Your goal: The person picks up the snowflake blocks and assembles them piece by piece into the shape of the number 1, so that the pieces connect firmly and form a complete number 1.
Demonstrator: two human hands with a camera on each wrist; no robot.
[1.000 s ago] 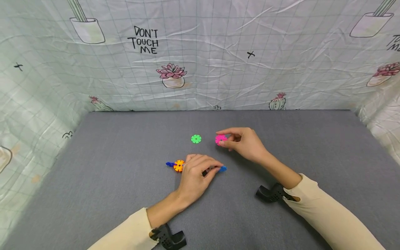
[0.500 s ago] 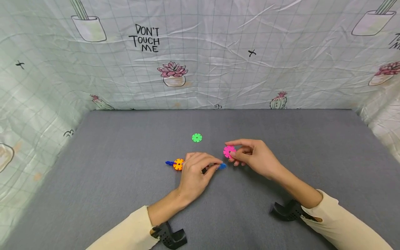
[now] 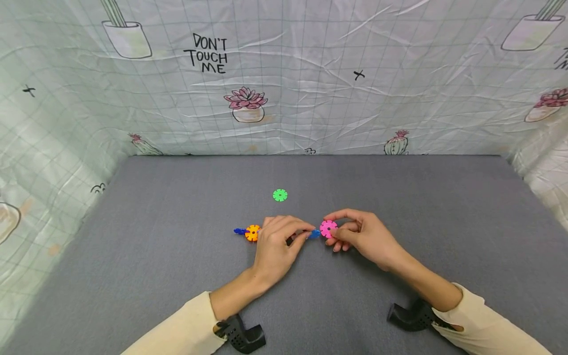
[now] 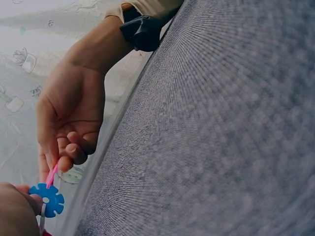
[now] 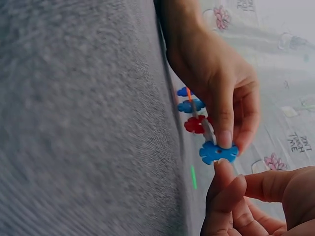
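My left hand [image 3: 279, 249] pinches a light blue notched disc [image 3: 314, 234] between thumb and forefinger. That disc ends a chain of interlocking plastic discs. Beyond the hand's other side, an orange disc [image 3: 253, 233] and a dark blue disc [image 3: 240, 231] of this chain show; the middle lies under the hand. The right wrist view shows a red disc [image 5: 194, 125] and a whitish one within it. My right hand [image 3: 370, 239] pinches a pink notched disc [image 3: 329, 228] by its right edge. In the left wrist view, the pink disc [image 4: 51, 176] stands edge-on against the blue disc's rim.
A loose green notched disc [image 3: 280, 195] lies flat behind the hands on the grey tabletop [image 3: 177, 276]. A printed cloth [image 3: 310, 98] hangs along the table's back and sides. Black wrist cameras [image 3: 244, 337] sit under both forearms.
My right hand has drawn the pink disc nearer and slightly right, from beside the green disc to the blue disc's edge. The left hand has barely moved and keeps hold of the chain.
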